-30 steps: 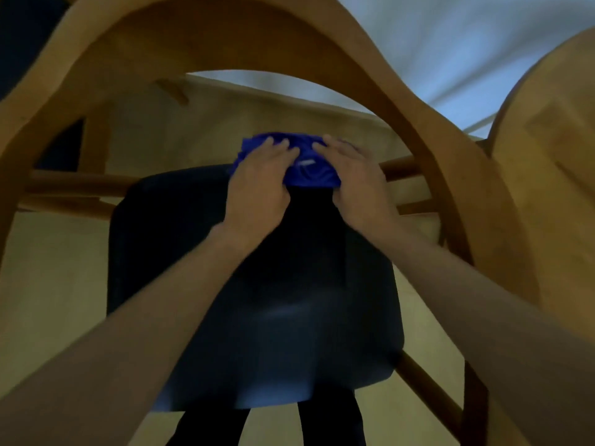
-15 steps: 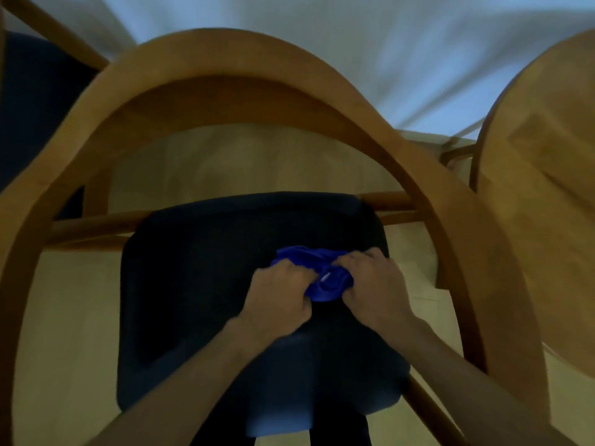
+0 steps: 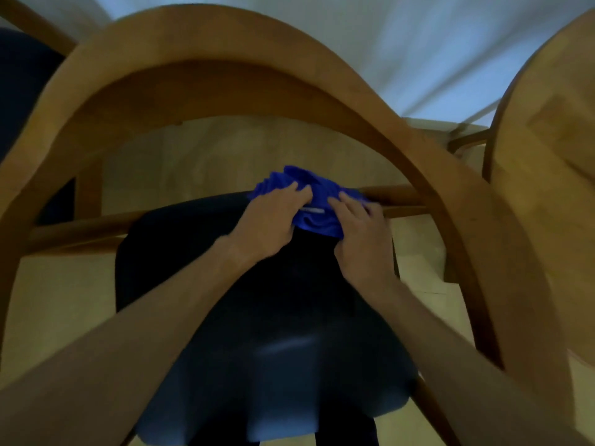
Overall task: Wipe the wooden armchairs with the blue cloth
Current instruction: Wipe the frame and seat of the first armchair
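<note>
A wooden armchair (image 3: 206,75) with a curved back rail arches over its dark blue seat cushion (image 3: 273,317). A bunched blue cloth (image 3: 317,201) lies at the far edge of the seat, close to the wooden cross rail (image 3: 396,191). My left hand (image 3: 273,220) presses down on the cloth's left side with fingers stretched over it. My right hand (image 3: 360,233) presses on its right side the same way. Part of the cloth is hidden under both hands.
A round wooden table top (image 3: 547,188) stands close on the right. Another dark blue chair (image 3: 22,101) sits at the far left. The floor (image 3: 58,300) is light wood, and a pale wall (image 3: 386,43) rises behind the chair.
Both hands pulled the cloth toward the near part of the seat, then pushed it back out to the seat's far edge. The view has shifted slightly.
</note>
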### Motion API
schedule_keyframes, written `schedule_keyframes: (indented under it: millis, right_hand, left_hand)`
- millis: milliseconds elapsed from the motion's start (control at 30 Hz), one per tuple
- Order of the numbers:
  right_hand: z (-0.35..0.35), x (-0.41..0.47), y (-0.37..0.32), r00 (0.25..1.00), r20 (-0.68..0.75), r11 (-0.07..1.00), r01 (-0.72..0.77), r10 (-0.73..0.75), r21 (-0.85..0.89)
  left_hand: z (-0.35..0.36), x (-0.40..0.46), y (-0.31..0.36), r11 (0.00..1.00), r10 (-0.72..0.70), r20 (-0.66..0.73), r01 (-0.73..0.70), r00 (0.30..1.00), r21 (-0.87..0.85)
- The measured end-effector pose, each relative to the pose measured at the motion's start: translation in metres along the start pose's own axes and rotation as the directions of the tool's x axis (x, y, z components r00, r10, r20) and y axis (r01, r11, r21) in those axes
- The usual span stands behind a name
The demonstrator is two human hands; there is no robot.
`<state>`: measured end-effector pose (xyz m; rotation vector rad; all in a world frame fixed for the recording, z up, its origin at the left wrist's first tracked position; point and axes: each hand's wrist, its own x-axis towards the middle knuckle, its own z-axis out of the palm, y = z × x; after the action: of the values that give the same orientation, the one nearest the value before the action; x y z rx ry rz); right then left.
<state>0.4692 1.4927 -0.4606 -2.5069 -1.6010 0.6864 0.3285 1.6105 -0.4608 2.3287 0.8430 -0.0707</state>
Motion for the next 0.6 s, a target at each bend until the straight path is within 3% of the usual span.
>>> schedule_keyframes:
  millis: [67, 167, 267, 400, 467, 600]
  right_hand:
    - [0.003, -0.035, -0.001, 0.997, 0.073, 0.999, -0.019, 0.016, 0.032]
    - [-0.002, -0.076, 0.0, 0.981, 0.189, 0.999, 0.026, -0.034, 0.048]
    - [-0.021, -0.058, 0.001, 0.987, 0.159, 0.989, -0.044, 0.021, 0.14]
    - [-0.048, 0.018, -0.018, 0.993, -0.052, 0.965, -0.088, 0.104, 0.248]
    - [-0.049, 0.046, -0.028, 0.992, -0.096, 0.982, -0.062, 0.08, 0.181]
    - [-0.023, 0.039, -0.031, 0.983, -0.035, 0.967, -0.182, 0.179, -0.177]
  left_hand:
    - [0.008, -0.038, 0.012, 0.997, 0.074, -0.04, -0.073, 0.996, 0.023]
    - [0.014, -0.08, 0.026, 0.985, 0.153, 0.08, -0.158, 0.985, 0.062]
    - [-0.005, -0.059, 0.016, 0.974, 0.183, 0.221, -0.207, 0.958, 0.09]
    - [-0.045, 0.024, -0.001, 0.993, 0.06, 0.006, -0.059, 0.998, -0.107]
    - [-0.053, 0.064, -0.012, 1.0, 0.005, -0.036, -0.004, 0.999, 0.007]
    - [-0.031, 0.078, -0.031, 0.992, 0.04, 0.242, -0.069, 0.969, 0.109]
